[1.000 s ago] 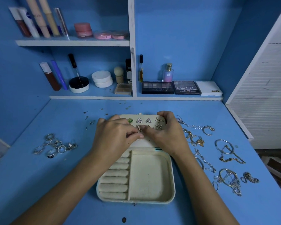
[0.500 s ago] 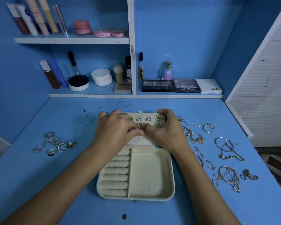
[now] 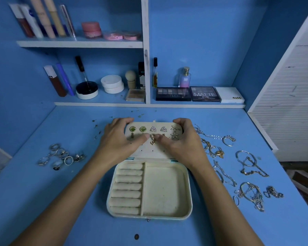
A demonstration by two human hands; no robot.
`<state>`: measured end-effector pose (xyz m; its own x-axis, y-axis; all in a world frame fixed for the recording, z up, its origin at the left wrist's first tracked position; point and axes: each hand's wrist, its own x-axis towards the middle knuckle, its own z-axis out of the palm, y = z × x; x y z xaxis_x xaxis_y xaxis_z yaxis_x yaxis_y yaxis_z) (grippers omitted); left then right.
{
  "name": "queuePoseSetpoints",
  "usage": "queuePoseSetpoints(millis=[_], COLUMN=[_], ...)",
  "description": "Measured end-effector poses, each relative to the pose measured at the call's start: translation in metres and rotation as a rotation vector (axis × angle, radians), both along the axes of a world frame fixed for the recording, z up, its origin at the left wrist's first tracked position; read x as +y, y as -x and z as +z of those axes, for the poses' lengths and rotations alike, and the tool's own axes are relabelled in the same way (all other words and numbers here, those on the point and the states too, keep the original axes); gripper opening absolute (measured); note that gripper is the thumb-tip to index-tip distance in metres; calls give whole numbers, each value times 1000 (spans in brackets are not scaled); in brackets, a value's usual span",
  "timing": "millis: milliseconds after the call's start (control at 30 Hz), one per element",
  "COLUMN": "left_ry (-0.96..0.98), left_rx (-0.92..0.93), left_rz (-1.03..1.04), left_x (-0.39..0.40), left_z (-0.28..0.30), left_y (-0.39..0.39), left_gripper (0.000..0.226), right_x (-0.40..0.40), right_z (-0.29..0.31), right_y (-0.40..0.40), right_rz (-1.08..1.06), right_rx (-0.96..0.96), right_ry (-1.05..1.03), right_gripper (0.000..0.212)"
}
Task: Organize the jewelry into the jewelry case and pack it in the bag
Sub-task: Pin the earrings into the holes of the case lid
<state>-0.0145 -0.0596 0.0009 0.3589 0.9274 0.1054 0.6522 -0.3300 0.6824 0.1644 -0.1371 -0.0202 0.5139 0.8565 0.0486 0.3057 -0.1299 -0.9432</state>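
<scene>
1. The left hand (image 3: 121,139) is covering the left edge of the jewelry case lid (image 3: 149,150), and the right hand (image 3: 181,142) is hiding its right edge
2. Both forearms are running off the bottom edge
3. The specks (image 3: 97,128) scattered left of the lid are showing too small to identify
4. The tubes (image 3: 43,16) on the top shelf are getting cropped by the upper edge

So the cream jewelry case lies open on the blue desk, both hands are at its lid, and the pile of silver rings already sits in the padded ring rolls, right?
Not quite. The head view shows the cream jewelry case open with the left hand and right hand at its lid, but the padded ring rolls are bare. The pile of silver rings lies on the blue desk, left of the case.
</scene>
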Motion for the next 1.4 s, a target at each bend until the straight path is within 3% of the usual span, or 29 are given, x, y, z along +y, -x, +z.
queuePoseSetpoints(millis=[133, 733, 933, 1067, 1267, 1400], left_ry=[126, 246, 271, 269, 265, 249], left_rx=[-6, -60, -46, -46, -39, -31], left_rz=[-6, 28, 14, -6, -17, -33], left_x=[-5, -5, -6, -8, -8, -8], left_z=[2, 6, 12, 14, 14, 15], left_y=[-4, -8, -8, -6, -4, -3], left_gripper=[99, 76, 80, 79, 81, 81], right_x=[0, -2, -3, 1, 26, 59], right_z=[-1, 1, 2, 10, 34, 48], right_y=[0, 2, 0, -2, -15, -26], right_rz=[10, 16, -12, -44, -86, 66], right_rx=[-12, 3, 15, -20, -105, -296], right_ry=[-17, -62, -30, -6, 148, 185], right_gripper=[67, 52, 32, 27, 38, 22])
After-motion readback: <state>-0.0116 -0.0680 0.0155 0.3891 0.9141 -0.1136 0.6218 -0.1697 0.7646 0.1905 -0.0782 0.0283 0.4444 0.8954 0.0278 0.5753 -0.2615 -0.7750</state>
